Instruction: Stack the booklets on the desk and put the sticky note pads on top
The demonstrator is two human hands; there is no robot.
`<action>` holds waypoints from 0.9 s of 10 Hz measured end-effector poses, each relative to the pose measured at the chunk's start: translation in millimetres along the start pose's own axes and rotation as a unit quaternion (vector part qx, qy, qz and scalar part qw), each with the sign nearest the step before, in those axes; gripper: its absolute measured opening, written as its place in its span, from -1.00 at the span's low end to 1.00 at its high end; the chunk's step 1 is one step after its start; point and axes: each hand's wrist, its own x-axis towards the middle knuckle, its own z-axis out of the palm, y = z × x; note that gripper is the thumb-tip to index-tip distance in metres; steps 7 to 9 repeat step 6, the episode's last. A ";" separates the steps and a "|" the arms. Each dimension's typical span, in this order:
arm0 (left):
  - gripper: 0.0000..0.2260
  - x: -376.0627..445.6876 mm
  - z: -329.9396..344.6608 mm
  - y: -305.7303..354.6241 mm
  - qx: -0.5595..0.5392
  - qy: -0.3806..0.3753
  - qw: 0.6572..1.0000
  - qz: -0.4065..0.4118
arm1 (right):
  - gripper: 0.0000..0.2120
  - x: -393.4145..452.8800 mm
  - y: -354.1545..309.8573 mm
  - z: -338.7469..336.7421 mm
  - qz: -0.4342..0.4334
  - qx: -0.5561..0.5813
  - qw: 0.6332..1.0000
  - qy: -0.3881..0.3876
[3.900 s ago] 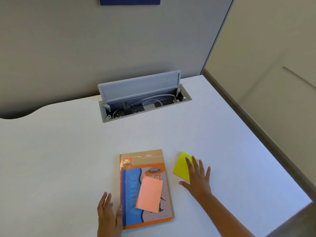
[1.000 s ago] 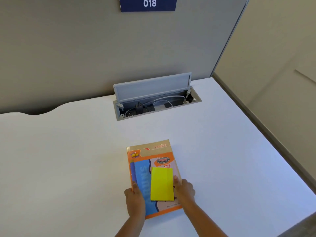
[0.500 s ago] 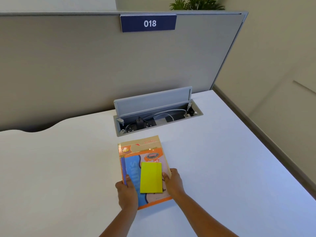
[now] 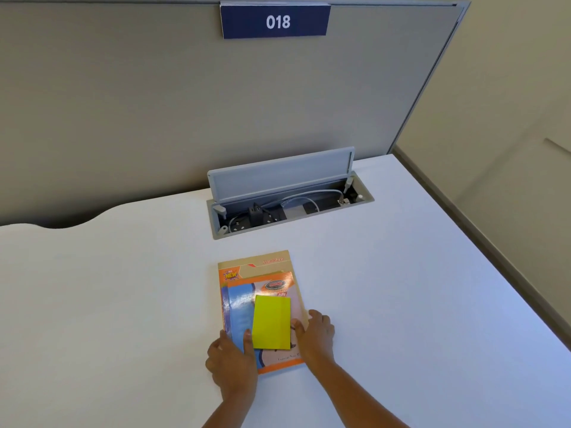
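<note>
Both hands were flat against the stack rather than closed on it: the left hand (image 4: pixel 230 356) pressed the near left edge of the booklets (image 4: pixel 262 284) with its thumb lying on the cover beside the yellow pad (image 4: pixel 272 322), and the right hand (image 4: pixel 315 333) bore against the right edge with its fingers spread and its thumb touching the cover next to the pad. Neither hand was clamped around anything; they only bracketed the pile from either side.

The booklets lay stacked on the white desk (image 4: pixel 123 304), a little in front of the open cable box (image 4: pixel 290 205), the top one set slightly nearer than the one beneath, so a strip of the lower cover showed at the far end. The yellow pad sat on the upper cover, toward its near half. Whether another pad lay under it could not be told.

The booklets looked thin, light and bendable, with glossy covers that would probably slide on each other, so squaring them seemed best done by pushing on the side edges, low against the desk. The pad looked light and liable to skate on the shiny cover; holding it by its two long edges seemed the safest way to shift it.
</note>
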 end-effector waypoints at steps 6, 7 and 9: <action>-0.07 -29.5 -8.5 -32.9 -0.131 0.025 0.990 0.039 | -0.47 -46.5 34.0 -36.8 -0.025 0.076 0.997 0.020; -0.07 -29.5 -8.5 -32.9 -0.131 0.025 0.990 0.039 | -0.47 -46.5 34.0 -36.8 -0.025 0.076 0.997 0.020; -0.07 -29.5 -8.5 -32.9 -0.131 0.025 0.990 0.039 | -0.47 -46.5 34.0 -36.8 -0.025 0.076 0.997 0.020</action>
